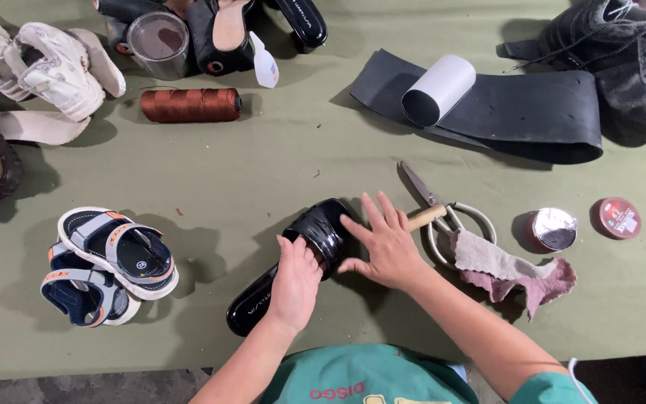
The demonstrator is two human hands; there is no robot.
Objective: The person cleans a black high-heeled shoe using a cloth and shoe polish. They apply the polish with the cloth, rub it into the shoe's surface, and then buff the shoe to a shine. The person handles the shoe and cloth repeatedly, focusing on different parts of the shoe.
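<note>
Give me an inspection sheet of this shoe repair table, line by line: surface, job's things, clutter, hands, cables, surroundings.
Surface: olive green cloth-covered table, a few small specks.
Job's things: glossy black slip-on sandal lying diagonally; wooden-handled tool under the right hand's fingers.
Clutter: metal scissors, pinkish leather scrap, open round tin with red lid apart, black rubber sheet bearing a white roll, brown thread spool, small pair of blue-grey sandals, white sneakers, black boot, metal can.
Hands: left hand grips the sandal's sole; right hand rests flat against its strap.
Cables: nothing seen.
Surroundings: grey floor strip at the near edge.
</note>
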